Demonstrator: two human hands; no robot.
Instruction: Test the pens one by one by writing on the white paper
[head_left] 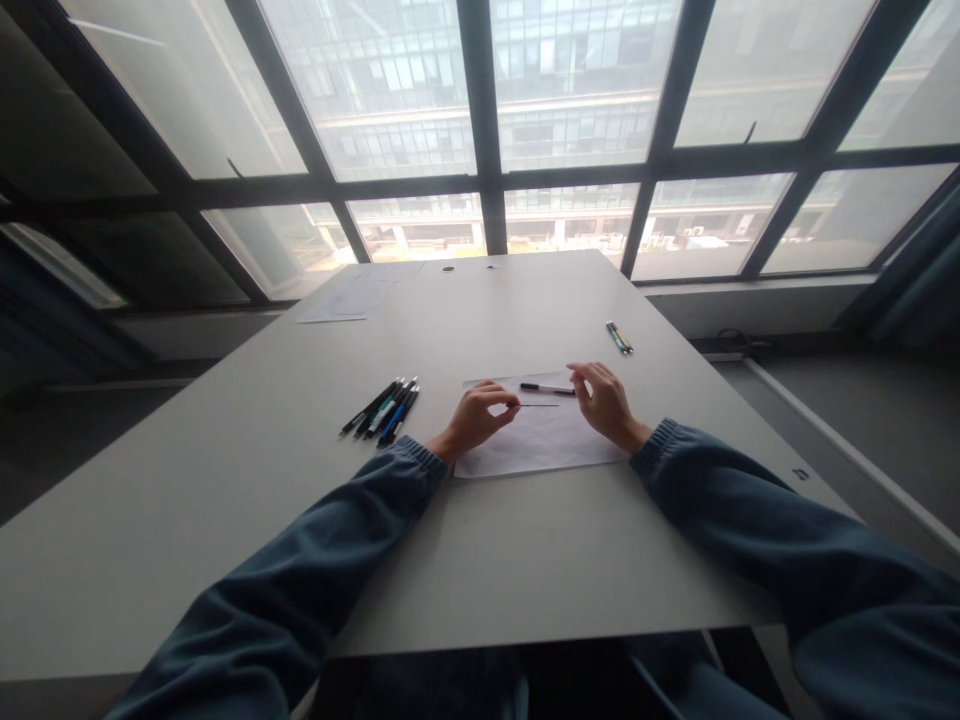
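Observation:
My left hand [484, 410] pinches the end of a thin dark pen refill [541, 405] between thumb and fingertips. The refill points right, over a white sheet of paper [517, 450]. Just beyond it lies a black and white pen barrel [546, 388], its right end reaching toward my right hand [604, 400]. That hand is raised over the paper's right side with loosely bent fingers, thumb and forefinger apart, and nothing visible between them. Whether its thumb touches the barrel is hard to tell.
Several pens [382, 408] lie bunched left of the paper on the white table [225, 520]. Two slim pen-like items [619, 338] rest at the right. More paper sheets [349, 298] lie at the far left, below large windows. Small dark objects [448, 268] sit near the far edge.

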